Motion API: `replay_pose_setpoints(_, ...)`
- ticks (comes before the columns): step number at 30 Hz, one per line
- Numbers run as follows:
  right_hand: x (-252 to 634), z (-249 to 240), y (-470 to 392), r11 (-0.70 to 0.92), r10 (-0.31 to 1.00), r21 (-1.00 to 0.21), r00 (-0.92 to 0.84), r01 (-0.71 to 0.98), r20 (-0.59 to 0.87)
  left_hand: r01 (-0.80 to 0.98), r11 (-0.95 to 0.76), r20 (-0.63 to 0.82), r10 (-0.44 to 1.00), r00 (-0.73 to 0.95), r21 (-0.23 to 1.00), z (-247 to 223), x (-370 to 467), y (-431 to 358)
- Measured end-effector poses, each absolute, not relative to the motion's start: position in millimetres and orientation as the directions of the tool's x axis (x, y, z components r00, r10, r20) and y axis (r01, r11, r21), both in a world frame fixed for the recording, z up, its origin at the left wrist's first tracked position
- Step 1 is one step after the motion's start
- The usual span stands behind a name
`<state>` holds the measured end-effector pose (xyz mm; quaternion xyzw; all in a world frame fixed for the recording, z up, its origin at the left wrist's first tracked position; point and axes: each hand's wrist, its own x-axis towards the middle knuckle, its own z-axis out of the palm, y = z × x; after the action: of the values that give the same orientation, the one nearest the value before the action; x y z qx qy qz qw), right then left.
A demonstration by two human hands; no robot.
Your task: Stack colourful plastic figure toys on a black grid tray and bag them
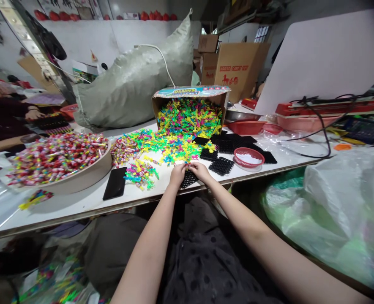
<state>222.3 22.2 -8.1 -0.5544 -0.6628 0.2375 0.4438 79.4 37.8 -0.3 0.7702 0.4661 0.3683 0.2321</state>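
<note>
Black grid point(188, 179) lies at the table point(79, 202) edge, frame centre, both hands on it: left hand point(177, 173) and right hand point(200, 170) pinch its top edge. Toys point(174, 145) crowd close; a nudge could tip it off the edge.
</note>
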Motion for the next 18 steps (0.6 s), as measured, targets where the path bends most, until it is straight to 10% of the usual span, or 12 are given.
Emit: replay_pose_setpoints(18, 223.0, -2.2, 17.6, 0.275, 0.946, -0.796, -0.004, 0.539, 0.323, 0.428, -0.438, 0.323, 0.892, 0.316, 0.791, -2.3, 79.0, 38.8)
